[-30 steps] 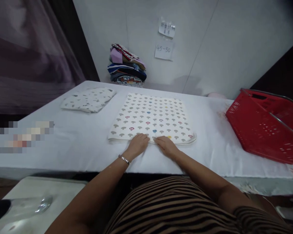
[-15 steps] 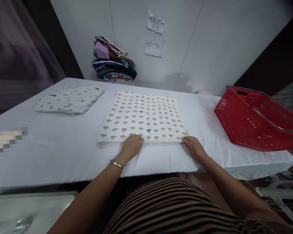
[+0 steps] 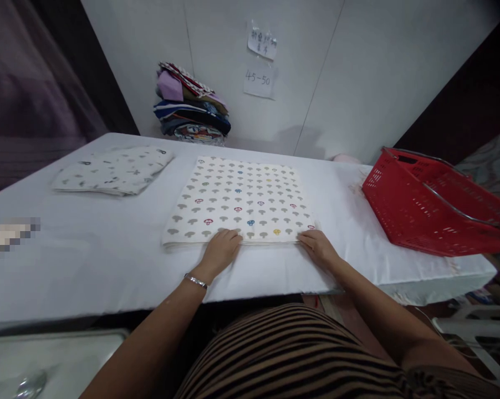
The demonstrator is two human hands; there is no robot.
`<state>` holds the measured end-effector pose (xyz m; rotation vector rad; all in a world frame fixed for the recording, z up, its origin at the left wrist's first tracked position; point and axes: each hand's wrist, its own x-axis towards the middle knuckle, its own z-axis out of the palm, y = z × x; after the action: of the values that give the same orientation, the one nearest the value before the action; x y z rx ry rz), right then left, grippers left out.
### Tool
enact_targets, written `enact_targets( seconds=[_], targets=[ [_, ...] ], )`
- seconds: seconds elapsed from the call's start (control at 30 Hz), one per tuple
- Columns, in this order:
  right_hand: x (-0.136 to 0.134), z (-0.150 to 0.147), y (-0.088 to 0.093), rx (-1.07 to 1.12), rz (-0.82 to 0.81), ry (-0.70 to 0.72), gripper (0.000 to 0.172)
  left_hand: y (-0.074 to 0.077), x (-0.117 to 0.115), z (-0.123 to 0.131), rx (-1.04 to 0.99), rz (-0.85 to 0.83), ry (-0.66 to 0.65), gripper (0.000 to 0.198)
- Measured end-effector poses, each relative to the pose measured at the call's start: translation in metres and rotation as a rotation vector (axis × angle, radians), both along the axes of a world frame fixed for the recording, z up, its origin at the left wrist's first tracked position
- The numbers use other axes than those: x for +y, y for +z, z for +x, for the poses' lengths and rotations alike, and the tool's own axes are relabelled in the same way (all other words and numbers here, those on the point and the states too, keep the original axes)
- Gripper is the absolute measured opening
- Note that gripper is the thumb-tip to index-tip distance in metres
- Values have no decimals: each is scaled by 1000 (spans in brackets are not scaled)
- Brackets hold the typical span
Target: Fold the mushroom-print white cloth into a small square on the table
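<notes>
Cloth (image 3: 245, 202) with mushroom print lies folded and flat on the middle of the white-covered desk (image 3: 275, 271). The left hand (image 3: 222, 248) touches its near edge around the middle, and the right hand (image 3: 320, 249) touches near the right corner. Fingers of both are close together, but whether they pinch, I cannot tell. Such spacing perhaps keeps the edge straight. Another folded fabric (image 3: 115, 172) lies apart at left; the red basket (image 3: 399, 205) stands at right, maybe leaving room between.

Red basket (image 3: 393, 205) cut off at right, pixelated patch (image 3: 4, 238) unreadable at left, mushroom-print cloth (image 3: 245, 199) partly hidden by fingers (image 3: 230, 235)
</notes>
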<state>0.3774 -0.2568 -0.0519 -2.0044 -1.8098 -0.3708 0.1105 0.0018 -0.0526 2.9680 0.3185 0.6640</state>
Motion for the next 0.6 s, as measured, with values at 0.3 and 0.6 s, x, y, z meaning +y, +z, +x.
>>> enact_targets(
  seconds=[0.3, 0.6],
  targets=[
    [7, 6, 8, -47, -79, -54, 31, 4, 0, -1, 21, -1, -2, 16],
    [0, -1, 9, -27, -219, -31, 31, 4, -1, -1, 38, 8, -2, 15]
  ],
)
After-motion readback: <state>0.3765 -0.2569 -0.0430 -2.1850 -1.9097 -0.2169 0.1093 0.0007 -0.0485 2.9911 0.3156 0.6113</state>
